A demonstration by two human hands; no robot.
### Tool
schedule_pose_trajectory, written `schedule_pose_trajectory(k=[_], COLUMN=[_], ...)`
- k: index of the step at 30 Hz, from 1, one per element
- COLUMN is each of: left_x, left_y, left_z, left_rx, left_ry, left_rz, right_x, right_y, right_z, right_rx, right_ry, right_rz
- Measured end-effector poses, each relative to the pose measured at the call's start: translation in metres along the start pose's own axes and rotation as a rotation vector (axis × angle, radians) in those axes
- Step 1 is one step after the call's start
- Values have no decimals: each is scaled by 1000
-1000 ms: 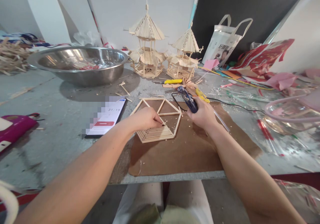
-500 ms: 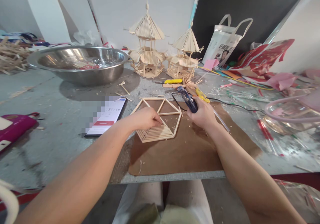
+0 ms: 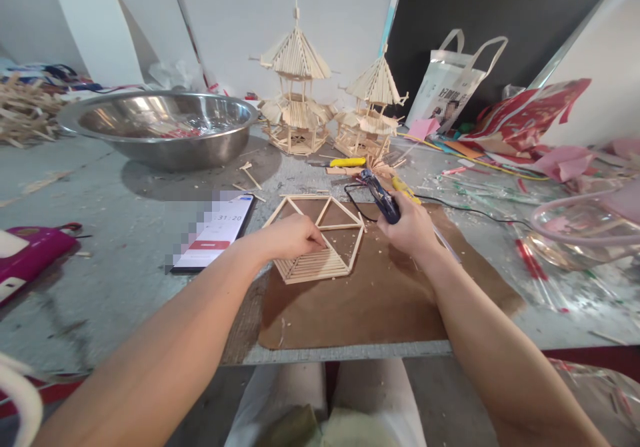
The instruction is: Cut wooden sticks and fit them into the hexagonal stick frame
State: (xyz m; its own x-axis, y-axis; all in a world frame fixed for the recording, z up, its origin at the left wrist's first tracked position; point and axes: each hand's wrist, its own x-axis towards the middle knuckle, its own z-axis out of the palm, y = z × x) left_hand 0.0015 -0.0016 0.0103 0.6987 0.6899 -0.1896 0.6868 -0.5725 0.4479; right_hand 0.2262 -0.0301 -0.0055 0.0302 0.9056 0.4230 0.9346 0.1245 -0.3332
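A hexagonal frame of thin wooden sticks [image 3: 354, 250] lies on a brown mat [image 3: 365, 314], its front section filled with parallel sticks. My left hand [image 3: 300, 235] is over the frame's middle, thumb and fingers pinched together at the top of the filled section. Whatever sits between those fingertips is too small to make out. My right hand [image 3: 411, 224] is wrapped round a dark blue glue gun [image 3: 381, 197], just right of the frame. The gun's nose points away and left, and a clear glue stick [image 3: 447, 242] shows behind the hand.
Two stick pagodas [image 3: 296, 110] stand at the back beside a steel basin [image 3: 165, 130]. A phone [image 3: 215, 234] lies left of the mat. Behind the gun are a yellow cutter [image 3: 347, 162] and a black cord [image 3: 475, 208]. Plastic scraps and a clear bowl [image 3: 575, 240] occupy the right.
My right hand and the glue gun have shifted very slightly right. My left hand keeps its pinch over the frame. The phone's timer has advanced.
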Motion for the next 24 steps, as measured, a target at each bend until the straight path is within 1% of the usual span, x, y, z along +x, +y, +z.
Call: schedule_pose_trajectory(k=[5, 14, 17, 21, 24], left_x=[1, 2, 2, 2, 0], left_y=[0, -3, -5, -7, -7], left_z=[-1, 1, 2, 1, -2], left_rx=[5, -24, -59, -110, -153], left_ry=[-25, -27, -16, -10, 1], left_rz=[-21, -32, -36, -24, -72], right_x=[1, 2, 3, 9, 16], right_y=[4, 4, 6, 16, 30], right_z=[0, 1, -2, -18, -38], right_rx=[13, 18, 3, -82, -129], right_ry=[41, 20, 11, 58, 108], right_rz=[12, 35, 45, 108, 210])
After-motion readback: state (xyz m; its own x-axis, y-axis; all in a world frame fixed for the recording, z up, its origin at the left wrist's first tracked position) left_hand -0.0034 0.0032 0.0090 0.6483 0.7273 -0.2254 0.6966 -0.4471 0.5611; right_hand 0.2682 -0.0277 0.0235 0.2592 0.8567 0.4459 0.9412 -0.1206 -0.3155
